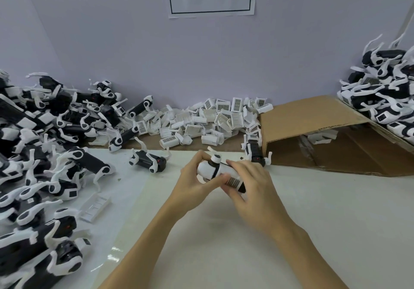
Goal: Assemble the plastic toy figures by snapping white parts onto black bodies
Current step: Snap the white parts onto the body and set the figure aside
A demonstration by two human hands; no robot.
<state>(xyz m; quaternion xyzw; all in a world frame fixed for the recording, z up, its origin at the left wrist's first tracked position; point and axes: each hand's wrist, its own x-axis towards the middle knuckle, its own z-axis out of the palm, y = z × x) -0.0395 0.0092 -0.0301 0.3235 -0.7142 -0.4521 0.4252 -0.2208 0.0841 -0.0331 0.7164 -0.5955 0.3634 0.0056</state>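
Both hands hold one toy figure point(209, 169) above the middle of the white table. Its body is black, with a white shell on it and a white leg joint sticking up. My left hand point(194, 177) grips the white end from the left. My right hand point(251, 183) wraps over the other end, where a white part with a grey grille patch point(233, 180) sits against the black body. My right fingers hide most of that part.
A large heap of black bodies with white legs point(40, 145) fills the left side. Loose white parts point(208, 118) lie piled along the back wall. A bent cardboard sheet point(313, 127) and a stack of figures point(385, 91) are at the right. Two single figures point(149, 160) point(256, 152) lie close behind my hands.
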